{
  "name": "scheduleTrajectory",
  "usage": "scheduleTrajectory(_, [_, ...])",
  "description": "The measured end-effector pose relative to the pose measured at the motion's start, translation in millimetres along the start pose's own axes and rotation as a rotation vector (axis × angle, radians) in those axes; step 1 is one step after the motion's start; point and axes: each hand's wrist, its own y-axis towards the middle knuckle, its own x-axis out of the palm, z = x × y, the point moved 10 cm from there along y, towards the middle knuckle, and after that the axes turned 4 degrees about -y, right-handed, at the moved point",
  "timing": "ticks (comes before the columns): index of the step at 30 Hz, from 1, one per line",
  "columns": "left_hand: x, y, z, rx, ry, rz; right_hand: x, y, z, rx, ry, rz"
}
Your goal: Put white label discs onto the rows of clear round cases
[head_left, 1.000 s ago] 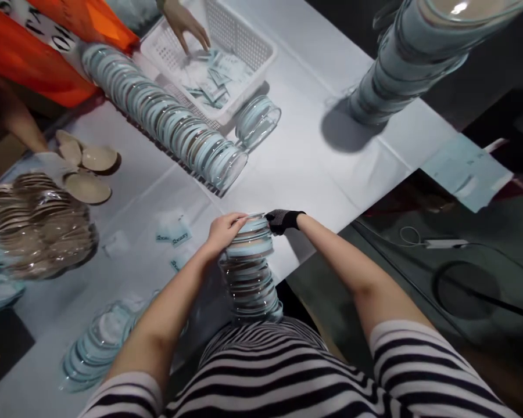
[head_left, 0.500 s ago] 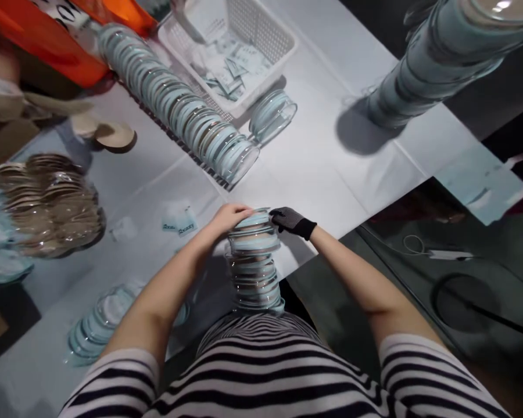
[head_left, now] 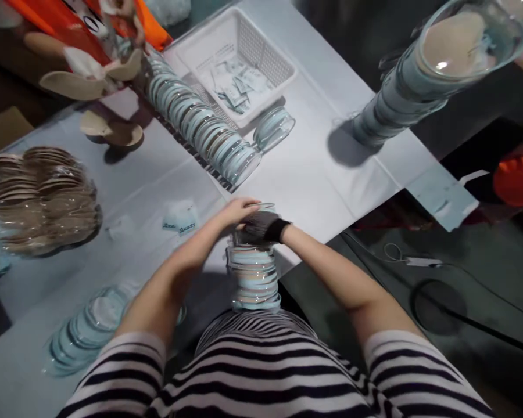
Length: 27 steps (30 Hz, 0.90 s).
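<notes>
- The gloved right hand (head_left: 264, 225) lies flat over the top of an upright stack of clear dishes (head_left: 253, 277), fingers closed onto the top rim; the bare left hand (head_left: 239, 210) cups the same top from the far side.
- The stack stands at the near edge of the white-covered table (head_left: 314, 174), against the striped shirt (head_left: 261, 366).
- Beyond it lies a long row of dishes (head_left: 200, 128); behind that, a white basket (head_left: 237, 64) of packets; far right, a tall stack (head_left: 401, 93).

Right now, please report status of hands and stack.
Left hand and gloved right hand both on top of stack. Stack upright at table edge. Nothing blocking.
</notes>
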Motion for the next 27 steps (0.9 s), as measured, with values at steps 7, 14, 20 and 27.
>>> scheduleTrajectory(7, [8.2,-46,0,0.058,0.221,0.301,44,-44,140,0.436,0.556,-0.221])
scheduleTrajectory(14, [3.8,-41,1,0.075,0.223,0.253,88,-34,130,0.413,0.675,-0.493])
scheduleTrajectory(20, [4.9,-39,4,0.049,0.177,0.194,75,-38,141,0.425,0.690,-0.321])
scheduleTrajectory(27, [2.9,-34,-1,0.053,0.205,0.178,76,-32,137,0.433,0.612,-0.373])
